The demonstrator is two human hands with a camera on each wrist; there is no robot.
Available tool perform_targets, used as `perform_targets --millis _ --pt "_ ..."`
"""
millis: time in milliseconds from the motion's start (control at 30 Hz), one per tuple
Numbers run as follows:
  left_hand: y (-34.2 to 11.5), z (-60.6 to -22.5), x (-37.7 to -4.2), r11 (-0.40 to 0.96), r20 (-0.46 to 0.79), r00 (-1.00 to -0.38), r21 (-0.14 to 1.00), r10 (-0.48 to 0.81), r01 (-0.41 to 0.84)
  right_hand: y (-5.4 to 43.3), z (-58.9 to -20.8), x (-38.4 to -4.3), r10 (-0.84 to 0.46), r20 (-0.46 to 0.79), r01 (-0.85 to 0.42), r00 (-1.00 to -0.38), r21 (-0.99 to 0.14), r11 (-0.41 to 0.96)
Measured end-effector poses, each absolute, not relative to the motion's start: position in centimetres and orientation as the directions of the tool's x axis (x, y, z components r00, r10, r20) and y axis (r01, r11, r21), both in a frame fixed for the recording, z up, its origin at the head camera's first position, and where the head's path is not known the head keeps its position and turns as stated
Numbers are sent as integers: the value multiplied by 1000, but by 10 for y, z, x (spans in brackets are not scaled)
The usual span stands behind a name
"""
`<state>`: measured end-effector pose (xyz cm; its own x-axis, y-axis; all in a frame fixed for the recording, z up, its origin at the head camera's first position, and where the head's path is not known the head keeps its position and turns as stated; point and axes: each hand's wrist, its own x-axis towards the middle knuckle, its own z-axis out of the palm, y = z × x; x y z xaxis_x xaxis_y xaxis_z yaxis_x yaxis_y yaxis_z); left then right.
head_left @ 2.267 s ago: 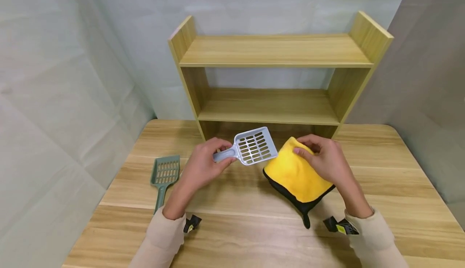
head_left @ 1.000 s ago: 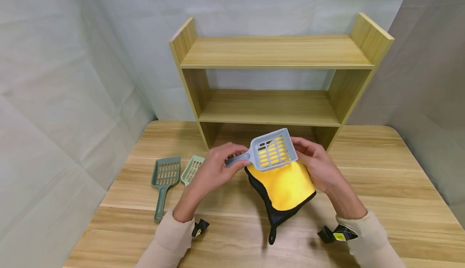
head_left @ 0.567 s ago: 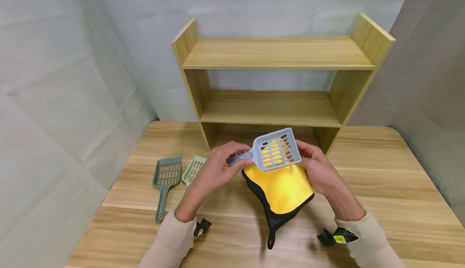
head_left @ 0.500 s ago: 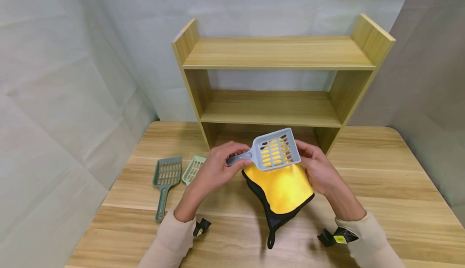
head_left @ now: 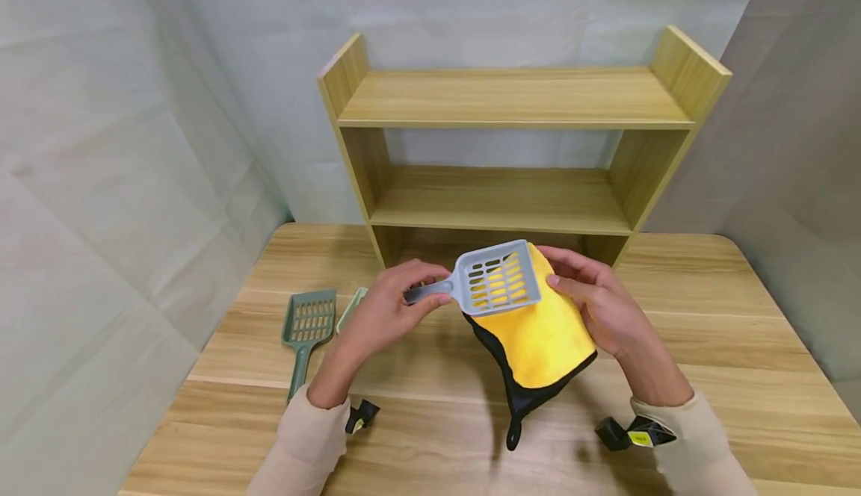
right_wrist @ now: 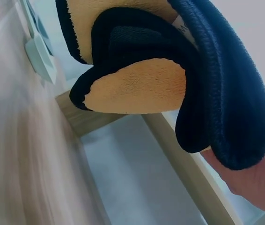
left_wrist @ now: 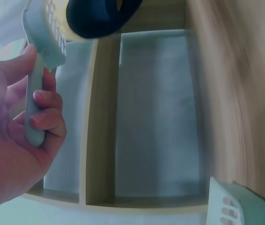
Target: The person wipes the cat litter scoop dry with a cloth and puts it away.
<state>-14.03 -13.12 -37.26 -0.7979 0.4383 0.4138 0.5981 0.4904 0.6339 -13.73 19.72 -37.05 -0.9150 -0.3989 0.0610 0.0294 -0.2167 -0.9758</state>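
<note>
My left hand (head_left: 383, 308) pinches the handle of a light blue-grey slotted litter scoop (head_left: 464, 285) between thumb and fingers; in the left wrist view the fingers curl round that handle. My right hand (head_left: 608, 309) grips a folded cleaning cloth (head_left: 548, 343), yellow on one face and black on the other, with its thumb on the yellow side. The cloth hangs above the table behind the scoop head, and yellow shows through the slots. Whether cloth and scoop touch, I cannot tell. In the right wrist view the dark folds (right_wrist: 231, 93) hide most of that hand.
A dark green litter scoop (head_left: 306, 332) lies at the table's left. Beside it a pale green scoop (head_left: 350, 309) is mostly hidden by my left hand. A wooden shelf unit (head_left: 501, 219) stands at the back of the wooden table (head_left: 726, 376).
The scoop was brought rightward in front of the cloth, then shifted slightly left in the last half second. The right hand and cloth moved slightly right, and its thumb now shows on the yellow face.
</note>
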Motion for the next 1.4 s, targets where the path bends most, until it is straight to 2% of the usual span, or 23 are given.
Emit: perform_targets --millis 533,967,1233,1400 --pt "-139 -373 -142 509 424 -779 593 461 624 203 -368 -137 -397 69 26 -915 -973 -229" --pt "-119 -378 -144 430 477 -762 633 438 644 192 -373 -135 -356 53 33 -933 -972 -233" --pt "-110 -379 -143 411 504 -753 634 423 655 184 -379 -135 -409 111 25 -906 -950 -312" --pt "-113 -378 -142 418 497 -760 638 419 647 184 -379 -135 -422 112 20 -900 -955 -296"
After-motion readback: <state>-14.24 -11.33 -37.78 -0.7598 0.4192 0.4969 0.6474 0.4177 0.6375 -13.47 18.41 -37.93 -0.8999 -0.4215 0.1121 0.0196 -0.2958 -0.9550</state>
